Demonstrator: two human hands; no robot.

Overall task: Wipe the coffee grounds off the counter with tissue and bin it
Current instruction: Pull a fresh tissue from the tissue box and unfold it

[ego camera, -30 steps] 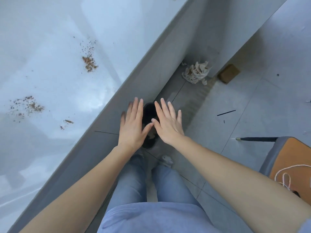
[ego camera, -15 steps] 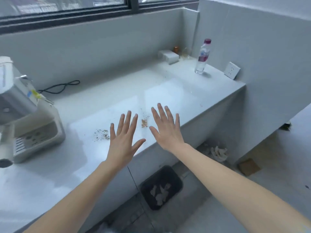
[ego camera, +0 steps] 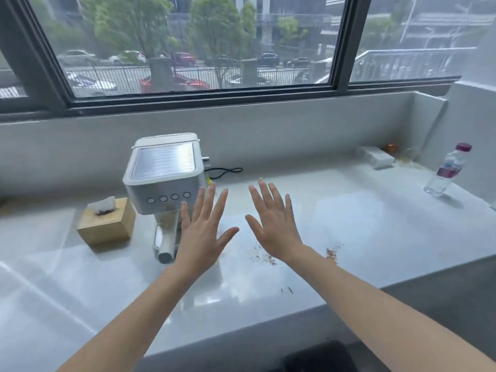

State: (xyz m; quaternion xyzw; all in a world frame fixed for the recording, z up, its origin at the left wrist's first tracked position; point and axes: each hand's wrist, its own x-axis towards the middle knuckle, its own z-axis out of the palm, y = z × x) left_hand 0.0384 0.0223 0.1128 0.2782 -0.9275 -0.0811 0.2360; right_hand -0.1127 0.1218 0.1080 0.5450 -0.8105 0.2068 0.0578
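Brown coffee grounds lie scattered on the white counter: a thin trail beside my right wrist and a denser clump further right. A wooden tissue box with a white tissue sticking out stands at the left, beside the coffee machine. My left hand and my right hand hover flat above the counter, fingers spread, holding nothing. The dark bin shows at the bottom edge, on the floor below the counter's front.
A white and silver coffee machine stands behind my left hand, its cable running along the wall. A water bottle stands at the far right, and a white box sits in the back corner. A window spans the back.
The view has swung up from the floor and bin to the counter and window. Both hands have stayed open and side by side, now raised over the counter.
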